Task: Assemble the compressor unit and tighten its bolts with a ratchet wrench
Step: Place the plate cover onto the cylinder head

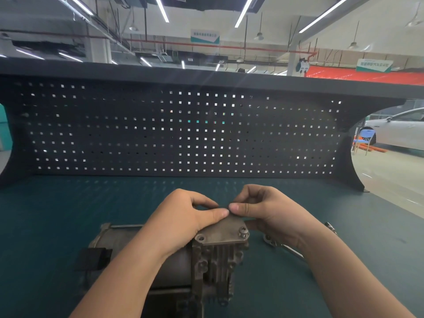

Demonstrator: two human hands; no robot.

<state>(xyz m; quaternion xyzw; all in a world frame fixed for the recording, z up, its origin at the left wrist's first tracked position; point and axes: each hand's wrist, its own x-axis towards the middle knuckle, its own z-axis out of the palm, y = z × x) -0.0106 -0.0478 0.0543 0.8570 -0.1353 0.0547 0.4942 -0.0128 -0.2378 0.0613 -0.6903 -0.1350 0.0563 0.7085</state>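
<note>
1 compressor unit (183, 267) lies on its side near the front edge of the green tabletop (68, 207), its finned metal head facing the viewer. 1 flat cover plate (226, 230) sits on top of that head, with 1 bolt (243, 231) seated at its right corner and 1 empty bolt hole (201, 238) at its left corner. 1 ratchet wrench (283, 247) lies on the tabletop just right of the unit, partly hidden by the right forearm. The left hand (183, 216) rests on the unit, fingers curled, thumb pressing the plate's far edge. The right hand (263, 210) has curled fingers, its thumb tip meeting the left thumb at that edge; whether it pinches anything small there I cannot tell.
</note>
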